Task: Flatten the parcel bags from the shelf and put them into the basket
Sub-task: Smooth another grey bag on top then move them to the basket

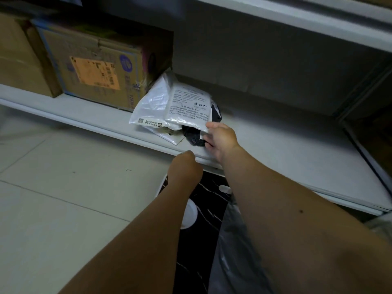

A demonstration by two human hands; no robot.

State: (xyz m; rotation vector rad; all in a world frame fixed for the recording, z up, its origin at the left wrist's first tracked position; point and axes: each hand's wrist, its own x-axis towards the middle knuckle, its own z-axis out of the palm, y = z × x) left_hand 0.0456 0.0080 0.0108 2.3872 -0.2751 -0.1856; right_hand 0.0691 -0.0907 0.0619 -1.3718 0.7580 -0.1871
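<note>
A small pile of parcel bags lies on the white shelf point(275, 149). A white printed bag point(188, 105) is on top, with another white bag point(148, 107) and a crumpled black bag point(193, 136) under it. My right hand point(220, 141) pinches the near right corner of the top white bag, thumb above and fingers below. My left hand point(184, 166) hangs just below the shelf's front edge with its fingers hidden from view. Beneath my arms is a white-rimmed basket point(161, 185) with a black marbled inside, and a grey bag point(233, 240) lies in it.
Two cardboard boxes point(95, 68) point(17, 60) stand on the shelf to the left of the bags, the nearer one touching the pile. Another shelf board point(297, 15) runs overhead. Pale floor tiles point(63, 187) spread out to the left.
</note>
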